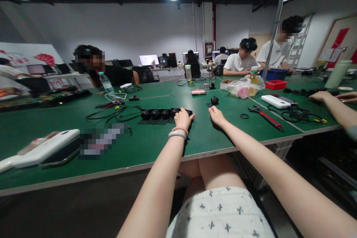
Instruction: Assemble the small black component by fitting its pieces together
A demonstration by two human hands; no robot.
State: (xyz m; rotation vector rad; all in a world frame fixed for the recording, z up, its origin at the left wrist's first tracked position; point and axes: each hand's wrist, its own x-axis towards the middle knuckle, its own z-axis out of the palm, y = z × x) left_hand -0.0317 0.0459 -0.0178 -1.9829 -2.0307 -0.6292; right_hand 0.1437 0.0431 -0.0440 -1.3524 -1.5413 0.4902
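Knobs point(155, 114) sit beneath and beside the left hand point(182, 118)

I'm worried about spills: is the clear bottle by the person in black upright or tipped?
Upright: the clear bottle stands on its base, blue cap uppermost.

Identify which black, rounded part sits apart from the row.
The lone black, rounded part just beyond the right hand. The other black, rounded parts sit side by side in a row at the left hand.
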